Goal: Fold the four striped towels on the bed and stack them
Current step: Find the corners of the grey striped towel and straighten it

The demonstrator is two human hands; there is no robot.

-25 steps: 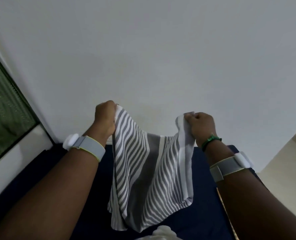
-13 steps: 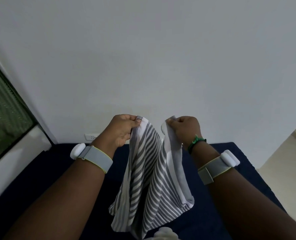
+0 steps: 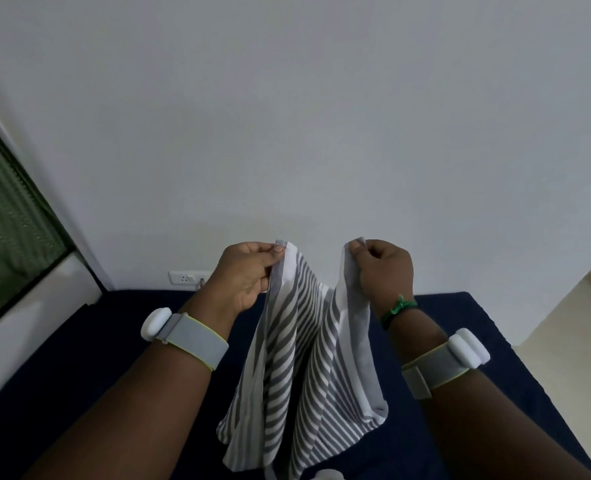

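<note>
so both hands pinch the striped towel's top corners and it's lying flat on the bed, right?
Not flat. In the head view the left hand and right hand do pinch the top corners, but the striped towel hangs in the air above the bed.

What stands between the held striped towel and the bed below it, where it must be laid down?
Nothing visible does. The striped towel hangs in the air, pinched at its top corners by the left hand and the right hand. The dark blue bed shows bare around it; something white at the bottom edge is cut off.
</note>
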